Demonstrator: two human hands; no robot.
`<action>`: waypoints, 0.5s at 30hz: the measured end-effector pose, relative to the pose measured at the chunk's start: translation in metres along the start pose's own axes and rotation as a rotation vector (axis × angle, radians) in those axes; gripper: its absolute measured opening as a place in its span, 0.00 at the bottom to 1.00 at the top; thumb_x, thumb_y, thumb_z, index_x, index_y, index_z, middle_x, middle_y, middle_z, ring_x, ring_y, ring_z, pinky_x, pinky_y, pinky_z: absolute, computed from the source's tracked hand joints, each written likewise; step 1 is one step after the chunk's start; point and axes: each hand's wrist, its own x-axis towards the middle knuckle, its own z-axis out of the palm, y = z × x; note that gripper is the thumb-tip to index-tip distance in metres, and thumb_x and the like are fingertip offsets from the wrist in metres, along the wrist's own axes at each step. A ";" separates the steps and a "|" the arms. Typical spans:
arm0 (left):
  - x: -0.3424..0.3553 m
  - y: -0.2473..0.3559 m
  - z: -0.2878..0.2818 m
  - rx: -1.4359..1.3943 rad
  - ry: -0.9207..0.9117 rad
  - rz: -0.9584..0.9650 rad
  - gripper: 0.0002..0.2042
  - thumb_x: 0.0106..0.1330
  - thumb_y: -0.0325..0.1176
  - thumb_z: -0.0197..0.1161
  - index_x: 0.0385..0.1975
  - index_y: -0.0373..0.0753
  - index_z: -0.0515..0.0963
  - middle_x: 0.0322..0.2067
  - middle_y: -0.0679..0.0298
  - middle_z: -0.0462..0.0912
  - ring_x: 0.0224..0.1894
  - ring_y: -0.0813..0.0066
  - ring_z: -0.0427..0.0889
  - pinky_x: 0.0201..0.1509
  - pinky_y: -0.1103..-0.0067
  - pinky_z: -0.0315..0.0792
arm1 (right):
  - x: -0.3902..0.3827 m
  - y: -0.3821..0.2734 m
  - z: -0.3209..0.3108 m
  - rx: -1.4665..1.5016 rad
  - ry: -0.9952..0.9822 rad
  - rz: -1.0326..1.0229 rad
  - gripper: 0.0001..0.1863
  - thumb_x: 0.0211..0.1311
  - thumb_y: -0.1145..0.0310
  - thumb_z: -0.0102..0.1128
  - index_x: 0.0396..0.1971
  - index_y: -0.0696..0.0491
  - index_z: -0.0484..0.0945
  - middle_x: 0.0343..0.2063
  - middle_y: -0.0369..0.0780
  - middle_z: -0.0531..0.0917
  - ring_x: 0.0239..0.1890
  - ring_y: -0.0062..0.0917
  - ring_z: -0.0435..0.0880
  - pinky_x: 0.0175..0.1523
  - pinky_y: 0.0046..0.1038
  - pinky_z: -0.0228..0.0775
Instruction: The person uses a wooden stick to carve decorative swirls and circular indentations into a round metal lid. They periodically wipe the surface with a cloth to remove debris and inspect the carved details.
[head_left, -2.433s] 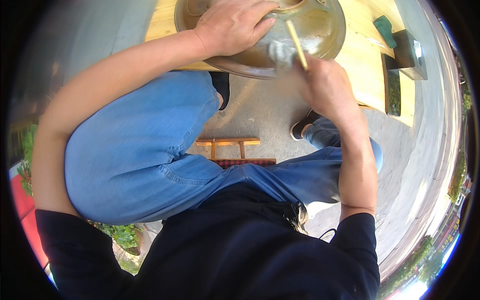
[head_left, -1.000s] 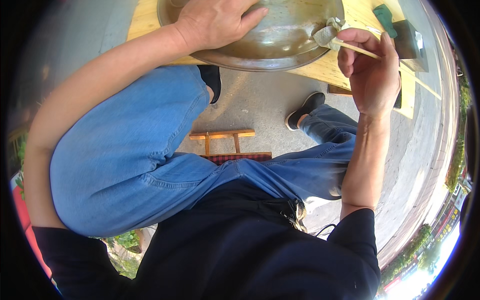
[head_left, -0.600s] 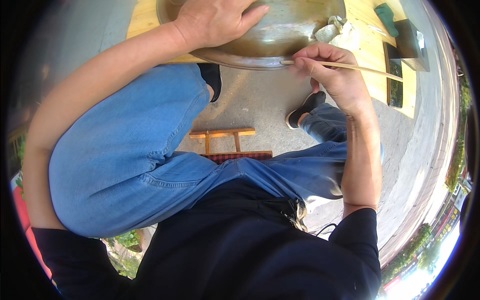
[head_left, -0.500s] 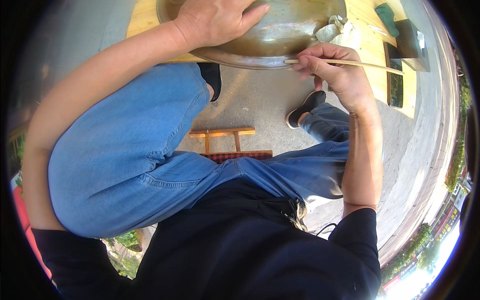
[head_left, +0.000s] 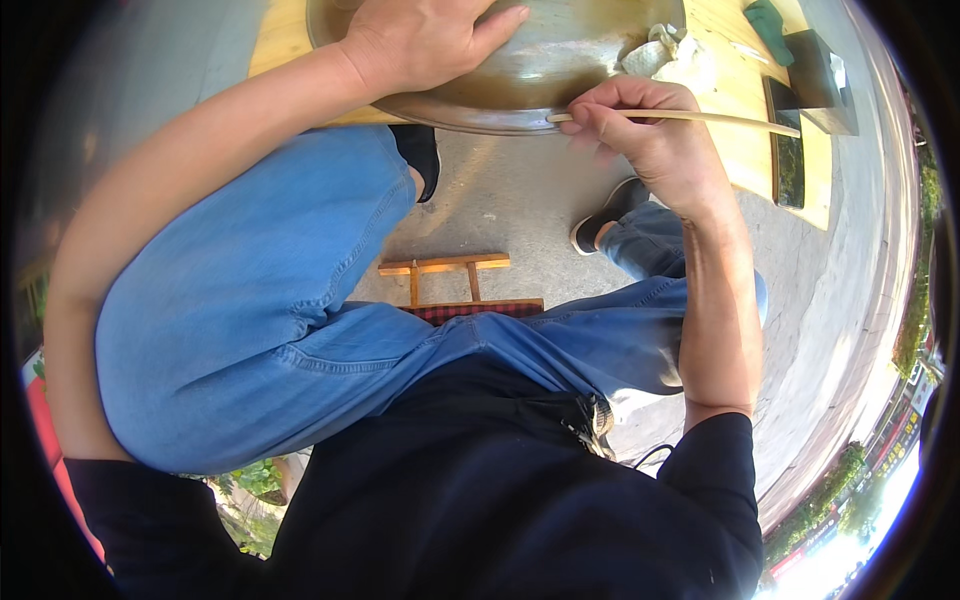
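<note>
A large round metal dish [head_left: 450, 113] reaches beyond the top of the picture, its near rim jutting past the table edge. On its left part rests my left hand [head_left: 420, 45], thumb stretched out to the side; the fingertips are cut off by the upper border. My right hand [head_left: 650, 140] pinches a thin pale wooden stick [head_left: 735, 122] between thumb and fingers. One end of the stick meets the dish's near rim, and the other points right over the table. The lower fingers of that hand are blurred.
On the pale wooden table [head_left: 815, 180], right of the dish, are crumpled white tissue [head_left: 668, 55], a green cloth-like item [head_left: 768, 30], a dark tissue box [head_left: 822, 75] and a black phone-like slab [head_left: 788, 165]. A low wooden stool [head_left: 445, 265] with a checked seat is beneath me.
My right hand has slid a little to the left along the dish's rim with the stick. The dish and my left hand have shifted slightly left and up in the picture.
</note>
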 end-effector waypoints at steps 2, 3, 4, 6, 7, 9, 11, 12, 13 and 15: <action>0.000 0.000 -0.001 -0.003 -0.015 -0.009 0.20 0.69 0.36 0.62 0.60 0.41 0.78 0.45 0.56 0.85 0.52 0.58 0.82 0.63 0.63 0.67 | 0.000 -0.002 -0.003 -0.013 0.003 0.021 0.09 0.71 0.71 0.65 0.41 0.61 0.87 0.33 0.39 0.91 0.34 0.17 0.87 0.38 0.20 0.78; 0.000 0.001 -0.002 -0.007 -0.024 -0.011 0.20 0.69 0.36 0.62 0.60 0.41 0.78 0.45 0.56 0.85 0.52 0.58 0.82 0.63 0.63 0.67 | -0.002 -0.002 -0.009 -0.015 0.012 0.048 0.09 0.71 0.70 0.65 0.41 0.61 0.87 0.33 0.39 0.91 0.34 0.17 0.87 0.38 0.20 0.78; 0.000 0.001 -0.002 -0.011 -0.032 -0.013 0.20 0.69 0.36 0.62 0.60 0.41 0.78 0.45 0.56 0.85 0.52 0.58 0.82 0.63 0.63 0.67 | -0.001 -0.001 -0.011 -0.018 0.020 0.075 0.09 0.71 0.70 0.65 0.41 0.61 0.87 0.33 0.39 0.91 0.34 0.17 0.87 0.38 0.20 0.77; 0.002 0.001 0.000 -0.012 -0.024 -0.001 0.20 0.69 0.36 0.62 0.60 0.41 0.78 0.45 0.56 0.85 0.51 0.58 0.82 0.62 0.63 0.67 | -0.002 0.002 -0.008 -0.016 0.024 0.038 0.09 0.72 0.70 0.64 0.41 0.61 0.87 0.32 0.39 0.91 0.33 0.17 0.87 0.37 0.20 0.77; 0.003 0.001 0.001 -0.013 -0.020 0.005 0.20 0.69 0.36 0.62 0.60 0.41 0.78 0.45 0.56 0.85 0.51 0.58 0.82 0.62 0.63 0.67 | -0.001 0.002 -0.002 -0.024 0.023 0.010 0.09 0.72 0.70 0.64 0.41 0.61 0.87 0.32 0.39 0.91 0.32 0.17 0.87 0.36 0.19 0.77; 0.001 0.001 -0.001 -0.006 -0.003 0.010 0.20 0.69 0.36 0.62 0.60 0.41 0.78 0.45 0.57 0.85 0.51 0.58 0.82 0.62 0.63 0.67 | 0.000 0.000 0.004 -0.037 0.006 -0.035 0.09 0.71 0.71 0.64 0.41 0.60 0.88 0.32 0.39 0.91 0.31 0.17 0.86 0.35 0.19 0.77; 0.001 0.001 -0.002 -0.002 0.001 0.014 0.20 0.68 0.35 0.62 0.60 0.41 0.79 0.44 0.57 0.85 0.50 0.59 0.82 0.61 0.63 0.67 | -0.002 -0.003 -0.007 -0.043 0.016 0.041 0.09 0.71 0.71 0.64 0.42 0.60 0.88 0.32 0.38 0.91 0.32 0.16 0.86 0.36 0.20 0.77; 0.001 0.002 -0.002 -0.001 -0.003 0.015 0.20 0.68 0.35 0.62 0.60 0.41 0.79 0.44 0.57 0.85 0.50 0.59 0.82 0.61 0.63 0.67 | -0.002 -0.003 -0.011 -0.048 0.019 0.079 0.09 0.71 0.72 0.64 0.42 0.60 0.88 0.32 0.38 0.91 0.33 0.16 0.86 0.36 0.20 0.76; 0.002 0.002 -0.003 0.000 -0.007 0.015 0.20 0.68 0.35 0.62 0.60 0.41 0.79 0.44 0.57 0.85 0.50 0.59 0.82 0.61 0.63 0.68 | -0.001 -0.003 -0.010 -0.042 0.024 0.073 0.09 0.71 0.72 0.64 0.42 0.60 0.88 0.32 0.38 0.91 0.33 0.16 0.86 0.37 0.20 0.76; 0.002 0.002 0.000 -0.009 -0.004 0.014 0.20 0.68 0.35 0.62 0.60 0.41 0.79 0.44 0.57 0.85 0.50 0.59 0.82 0.61 0.63 0.68 | -0.002 -0.001 -0.008 -0.033 0.042 0.067 0.09 0.71 0.72 0.64 0.42 0.60 0.88 0.32 0.38 0.91 0.33 0.16 0.86 0.37 0.20 0.77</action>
